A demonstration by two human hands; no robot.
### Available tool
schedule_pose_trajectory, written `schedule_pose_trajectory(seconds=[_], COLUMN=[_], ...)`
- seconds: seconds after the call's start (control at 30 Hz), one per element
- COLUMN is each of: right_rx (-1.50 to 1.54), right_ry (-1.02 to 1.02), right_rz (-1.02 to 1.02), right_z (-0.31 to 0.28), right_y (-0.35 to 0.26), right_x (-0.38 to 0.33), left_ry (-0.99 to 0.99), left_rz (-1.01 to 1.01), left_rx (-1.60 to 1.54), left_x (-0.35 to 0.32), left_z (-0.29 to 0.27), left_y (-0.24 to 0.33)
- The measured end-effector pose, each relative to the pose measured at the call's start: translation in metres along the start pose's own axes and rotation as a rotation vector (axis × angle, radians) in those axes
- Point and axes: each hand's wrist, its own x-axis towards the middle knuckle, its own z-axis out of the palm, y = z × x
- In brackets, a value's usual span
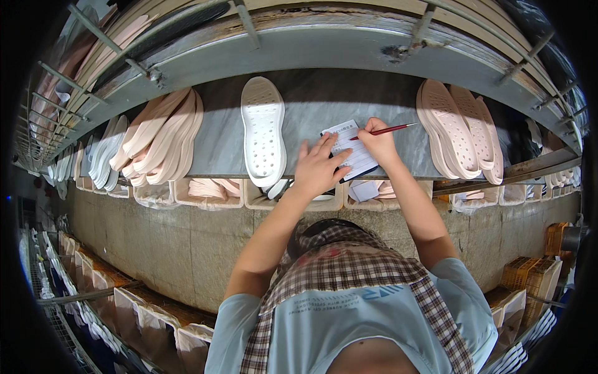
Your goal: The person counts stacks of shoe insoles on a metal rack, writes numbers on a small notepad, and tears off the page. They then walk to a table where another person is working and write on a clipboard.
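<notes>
A small notepad of printed, lined paper (357, 161) lies on the grey worktop, with a dark backing showing at its edges. My left hand (317, 165) rests flat on the pad's left side, fingers spread. In my right hand (378, 144) is a dark red pen (393, 129), gripped between thumb and fingers over the upper part of the page; its writing tip is hard to make out. Left of the pad stands a white shoe sole (263, 128) with rows of small dimples. Pale pink soles (450, 131) are grouped to the right of my right hand.
More pink soles (163, 134) are piled at the left, beside several white ones (107, 153). A metal rail (299, 53) runs along the far side. Lined bins (208, 193) holding soles stand below the worktop's near edge. Orange crates (529, 274) are at the lower right.
</notes>
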Motion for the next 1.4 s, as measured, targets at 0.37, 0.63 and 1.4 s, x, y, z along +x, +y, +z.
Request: schedule_pose_trajectory(seconds=[0.37, 0.63, 1.4], right_rx=[-0.159, -0.105, 0.38], right_ry=[0.028, 0.057, 0.09], right_rz=[-0.154, -0.095, 0.148], right_z=[0.0, 0.002, -0.012], right_y=[0.009, 0.017, -0.011], right_x=[0.001, 0.003, -0.004], left_ry=[0.009, 0.013, 0.018], left_rz=[0.004, 0.001, 0.036], left_rx=[0.015, 0.019, 0.041], left_x=[0.001, 0.001, 0.0], left_z=[0.001, 0.0, 0.0], left_y=[0.0, 0.0, 0.001])
